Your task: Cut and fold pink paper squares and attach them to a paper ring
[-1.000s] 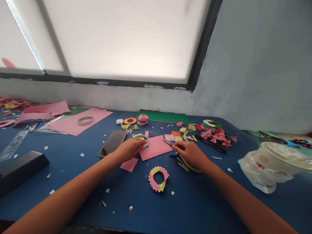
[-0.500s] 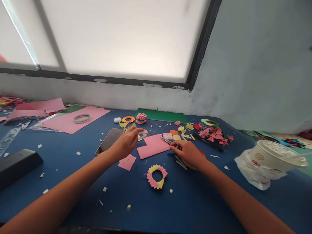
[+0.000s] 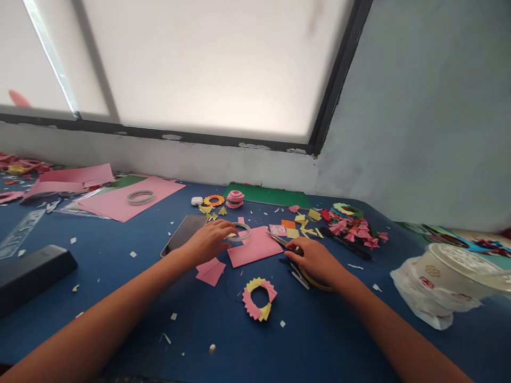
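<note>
My left hand has its fingers and thumb at the near edge of a roll of clear tape, just over a pink sheet of paper. My right hand is closed round the handles of scissors, blades pointing left over the sheet's right edge. Below the hands lies a ring of folded pink and yellow paper. Small pink paper pieces rest under the left wrist. A phone lies beside that hand, partly covered by it.
A lidded paper cup in a plastic bag stands at the right. Folded pink paper pieces are heaped near a black pen. A black stapler-like object sits at the left. Another tape roll lies on large pink paper.
My left hand has come down with the tape roll, which now looks flatter over the pink sheet. My right hand stays at the scissors. The view has shifted slightly.
</note>
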The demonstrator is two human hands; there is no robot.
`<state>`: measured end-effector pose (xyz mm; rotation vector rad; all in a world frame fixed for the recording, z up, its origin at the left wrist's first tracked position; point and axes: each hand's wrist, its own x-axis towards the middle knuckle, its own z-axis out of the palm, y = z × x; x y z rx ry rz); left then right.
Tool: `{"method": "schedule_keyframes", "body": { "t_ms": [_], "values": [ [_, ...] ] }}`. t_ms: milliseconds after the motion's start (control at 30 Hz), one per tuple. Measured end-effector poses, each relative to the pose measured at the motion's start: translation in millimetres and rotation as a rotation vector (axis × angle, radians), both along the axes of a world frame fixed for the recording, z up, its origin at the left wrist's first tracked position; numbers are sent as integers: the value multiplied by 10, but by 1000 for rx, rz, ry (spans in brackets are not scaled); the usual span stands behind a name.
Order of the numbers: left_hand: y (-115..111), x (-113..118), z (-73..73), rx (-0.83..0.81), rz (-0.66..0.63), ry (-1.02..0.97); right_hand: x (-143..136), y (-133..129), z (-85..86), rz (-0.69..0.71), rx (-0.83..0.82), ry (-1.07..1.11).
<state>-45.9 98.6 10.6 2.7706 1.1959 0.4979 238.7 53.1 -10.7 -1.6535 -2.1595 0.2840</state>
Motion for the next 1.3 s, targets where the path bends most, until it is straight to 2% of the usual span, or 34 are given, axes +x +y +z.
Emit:
{"method": "schedule_keyframes", "body": {
  "t_ms": [100,167,233,333,467,600,700,867,1100,1200,1300],
  "values": [
    [-51,-111,106,-195,21,118,-11,-9,-9,15,-1,5],
    [-83,-175,194,-405,113,262,-40,-23,-12,38,-1,19],
    [-88,-212,255,-488,139,349,-83,-45,-10,61,-6,31],
    [-46,-236,265,-479,118,389,-175,-115,5,155,-53,85],
    [22,-263,200,-480,144,372,-358,-305,22,413,-155,179],
    [56,-291,164,-505,138,350,-527,-486,2,579,-189,84],
    [76,-293,155,-492,107,324,-568,-525,-8,622,-157,41],
    [99,-274,137,-476,111,278,-500,-469,-1,568,-111,-18],
    [83,-262,148,-483,160,210,-389,-370,30,372,-90,-113],
    [8,-200,212,-492,119,167,-365,-333,41,288,-104,-132],
    [-136,-61,258,-455,45,109,-394,-334,35,209,-33,-99]
  ]
}}
